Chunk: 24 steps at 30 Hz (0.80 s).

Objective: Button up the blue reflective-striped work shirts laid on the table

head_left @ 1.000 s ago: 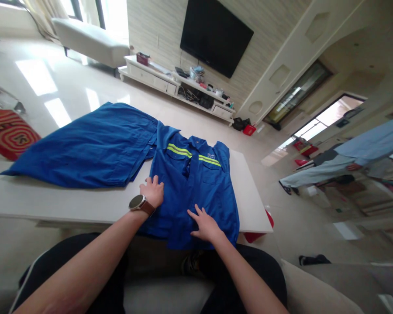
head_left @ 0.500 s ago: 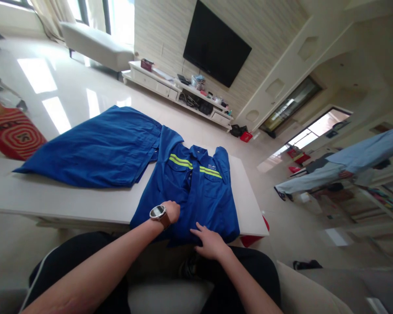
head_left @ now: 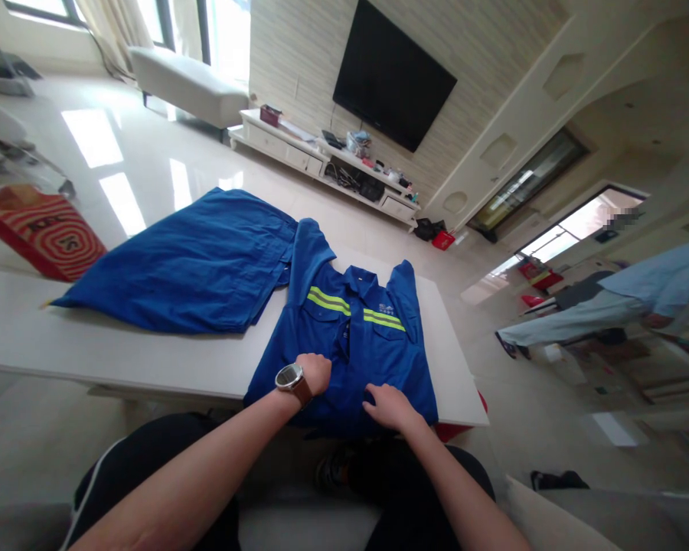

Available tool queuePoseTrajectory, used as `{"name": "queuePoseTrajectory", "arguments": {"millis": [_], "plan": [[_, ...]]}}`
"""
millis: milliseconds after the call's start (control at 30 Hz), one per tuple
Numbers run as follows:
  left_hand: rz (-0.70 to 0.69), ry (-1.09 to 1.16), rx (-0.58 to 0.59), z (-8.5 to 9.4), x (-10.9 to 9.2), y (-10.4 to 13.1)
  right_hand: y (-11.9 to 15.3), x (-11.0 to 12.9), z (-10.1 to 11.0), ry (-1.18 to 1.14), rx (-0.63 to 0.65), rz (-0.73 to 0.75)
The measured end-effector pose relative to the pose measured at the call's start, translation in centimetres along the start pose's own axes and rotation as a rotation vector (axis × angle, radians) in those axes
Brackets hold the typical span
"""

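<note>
A blue work jacket (head_left: pixel 379 360) with yellow-and-grey reflective stripes lies front up on the white table (head_left: pixel 166 360), its collar away from me. My left hand (head_left: pixel 315 373), wearing a wristwatch (head_left: pixel 290 376), is closed on the jacket's front near the middle opening. At the lower right part of the jacket, my right hand (head_left: pixel 391 406) has its thumb and fingers curled around the cloth; the fingertips are partly hidden. To the left of the jacket, blue trousers (head_left: pixel 189 268) lie folded on the table, touching or nearly touching its sleeve.
A red-striped paper bag (head_left: pixel 51 237) stands at the table's left. Beyond the table are a low TV cabinet (head_left: pixel 275 141), a wall-mounted television (head_left: pixel 393 76) and a grey bench (head_left: pixel 189 88). Another person (head_left: pixel 625 295) stands at the right, away from the table.
My right hand's spread fingers have curled in on the jacket's lower part. My left hand stays closed on the front. The whole view has shifted slightly, moving things rightward in the picture.
</note>
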State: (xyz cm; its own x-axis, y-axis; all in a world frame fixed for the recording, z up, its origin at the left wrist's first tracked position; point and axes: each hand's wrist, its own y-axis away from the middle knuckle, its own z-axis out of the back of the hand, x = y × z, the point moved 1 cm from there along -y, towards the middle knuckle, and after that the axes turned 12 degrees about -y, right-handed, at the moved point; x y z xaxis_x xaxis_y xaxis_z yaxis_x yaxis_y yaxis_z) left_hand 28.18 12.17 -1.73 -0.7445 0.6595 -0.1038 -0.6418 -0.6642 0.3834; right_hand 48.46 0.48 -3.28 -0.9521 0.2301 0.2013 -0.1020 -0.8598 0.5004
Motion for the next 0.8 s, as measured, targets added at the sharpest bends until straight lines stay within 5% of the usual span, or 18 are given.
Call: {"name": "queuePoseTrajectory", "arguments": {"millis": [100,233,400,533,800], "plan": [[-0.045,0.002,-0.073,0.4,0.0,-0.3,-0.5,0.1,1.3,0.002,-0.044,-0.035],[-0.077,-0.014,-0.234,0.6,0.2,-0.9,-4.8,0.6,4.3,-0.014,-0.155,-0.071],[-0.020,0.005,0.004,-0.3,0.0,-1.4,-13.2,1.5,8.5,-0.005,-0.240,-0.115],[0.012,0.018,0.061,-0.9,-0.6,-1.6,-18.7,1.9,10.0,0.024,-0.225,-0.152],[0.037,0.073,0.101,-1.3,-0.4,-2.9,-22.6,0.5,11.6,0.128,-0.102,-0.050]]}}
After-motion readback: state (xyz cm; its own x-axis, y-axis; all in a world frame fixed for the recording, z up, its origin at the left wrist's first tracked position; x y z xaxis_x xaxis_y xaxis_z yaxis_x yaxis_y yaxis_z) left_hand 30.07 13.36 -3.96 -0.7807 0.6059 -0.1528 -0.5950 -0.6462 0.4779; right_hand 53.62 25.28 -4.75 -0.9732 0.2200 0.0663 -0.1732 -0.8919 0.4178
